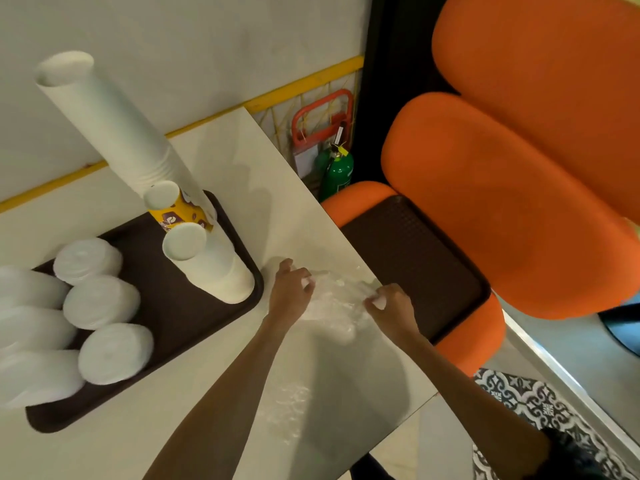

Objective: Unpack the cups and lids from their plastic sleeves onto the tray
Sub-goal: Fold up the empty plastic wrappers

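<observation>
Near right edge of bench [225, 161]: clear, crumpled plastic sleeve [334, 301], pinched at one end by left hand [289, 289] and at the other by right hand [389, 308], fingers curled. Left of it, on dark brown tray [180, 317]: upright cup stacks [211, 265], white lid stacks [102, 301]. Nearer, second crumpled plastic [287, 407]. Beyond bench edge, orange chair [519, 185] carrying another tray [415, 265].

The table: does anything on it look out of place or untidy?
Yes, slightly. A crumpled piece of clear plastic lies loose on the table near its front edge, apart from the tray. The left hand and right hand pinch another plastic sleeve. Nothing looks spilled.
</observation>
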Available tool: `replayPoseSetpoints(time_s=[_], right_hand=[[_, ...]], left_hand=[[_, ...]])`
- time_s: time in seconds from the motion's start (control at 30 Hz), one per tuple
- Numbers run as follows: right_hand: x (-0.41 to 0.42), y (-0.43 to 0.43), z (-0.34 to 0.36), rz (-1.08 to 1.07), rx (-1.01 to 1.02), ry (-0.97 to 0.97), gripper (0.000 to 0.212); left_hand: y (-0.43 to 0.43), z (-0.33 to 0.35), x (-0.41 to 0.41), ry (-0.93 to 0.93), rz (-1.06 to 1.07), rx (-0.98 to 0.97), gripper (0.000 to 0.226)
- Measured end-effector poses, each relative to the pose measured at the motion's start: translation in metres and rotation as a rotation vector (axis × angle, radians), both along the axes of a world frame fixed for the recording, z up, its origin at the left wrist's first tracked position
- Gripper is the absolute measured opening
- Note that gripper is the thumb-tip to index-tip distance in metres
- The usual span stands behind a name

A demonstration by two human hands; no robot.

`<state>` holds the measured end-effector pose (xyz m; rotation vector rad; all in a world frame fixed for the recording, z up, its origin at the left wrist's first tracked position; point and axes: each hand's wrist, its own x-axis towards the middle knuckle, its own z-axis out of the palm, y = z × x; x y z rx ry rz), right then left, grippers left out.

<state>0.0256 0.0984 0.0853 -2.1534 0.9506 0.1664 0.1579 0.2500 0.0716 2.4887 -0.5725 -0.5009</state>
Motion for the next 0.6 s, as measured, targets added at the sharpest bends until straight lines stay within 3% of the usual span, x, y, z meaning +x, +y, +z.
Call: replayPoseSetpoints(time_s=[0.17,0.3,0.33,0.43,0.47,0.6], right_hand=[[0.010,-0.023,-0.003,-0.023,-0.002,-0.040,0.024],[0.010,-0.040,-0.012,-0.171,0.059,-0.042,0.020],[0.008,-0.044,-0.017,-0.231,0.121,-0.006,0.032],[0.002,-0.053,-0.026,-0.428,0.352,0.117,0.102],[0.001,-0.054,-0.023,-0.468,0.435,0.133,0.105],[-0.002,-0.055,-0.030,-0.606,0.642,0.102,0.050]], left_hand=[[-0.014,-0.007,-0.003,-0.060,0.022,0.051,0.030],[-0.023,-0.010,-0.007,-0.105,0.015,0.062,0.028],[-0.025,-0.010,-0.008,-0.113,0.026,0.062,0.028],[-0.028,-0.010,-0.007,-0.135,0.039,0.062,0.027],[-0.028,-0.009,-0.007,-0.140,0.031,0.066,0.027],[-0.029,-0.008,-0.003,-0.158,-0.013,0.091,0.027]])
